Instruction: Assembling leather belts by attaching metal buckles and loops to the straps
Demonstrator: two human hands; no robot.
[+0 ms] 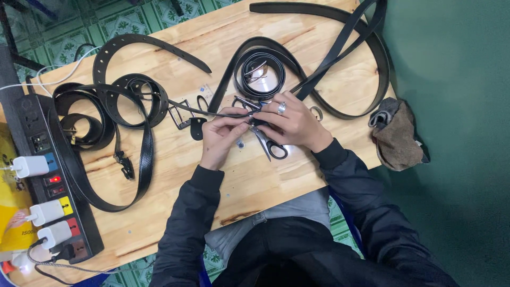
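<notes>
Our left hand (pixel 219 139) and right hand (pixel 289 123) pinch one belt end (pixel 249 121) between them. Its strap runs leftward toward the buckle (pixel 180 114), with scissors (pixel 271 146) just beneath the right hand.

At my frame's left edge lies a black power strip (pixel 56 180) with white chargers (pixel 47 211); a brown rag (pixel 399 135) sits at right.

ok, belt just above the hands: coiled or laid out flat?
Coiled. The black belt sits wound in a tight ring on the wooden table, buckle inside the loop.
</notes>
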